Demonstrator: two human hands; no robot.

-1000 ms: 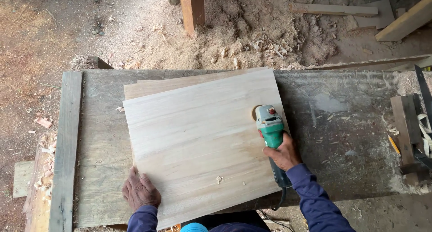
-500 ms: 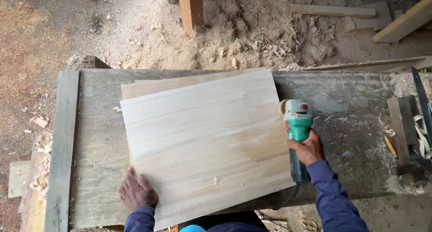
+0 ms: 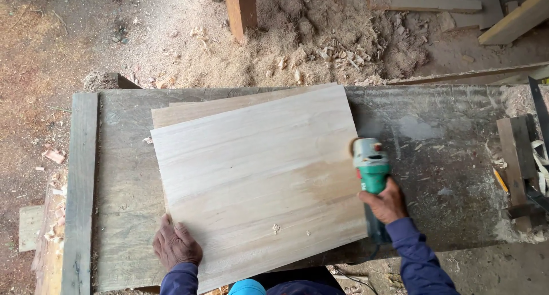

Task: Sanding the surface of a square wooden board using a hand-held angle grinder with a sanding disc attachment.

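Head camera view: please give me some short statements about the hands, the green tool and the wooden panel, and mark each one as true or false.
1. The right hand grips a green power tool. True.
2. The tool's head is at the middle of the pale wooden panel. False: it sits at the panel's right edge, mostly over the workbench.
3. The left hand lies flat on the panel's near left corner. True.
4. The panel lies directly on the bench with nothing under it. False: a second board shows beneath its far edge.
5. Wood shavings are heaped on the ground beyond the bench. True.
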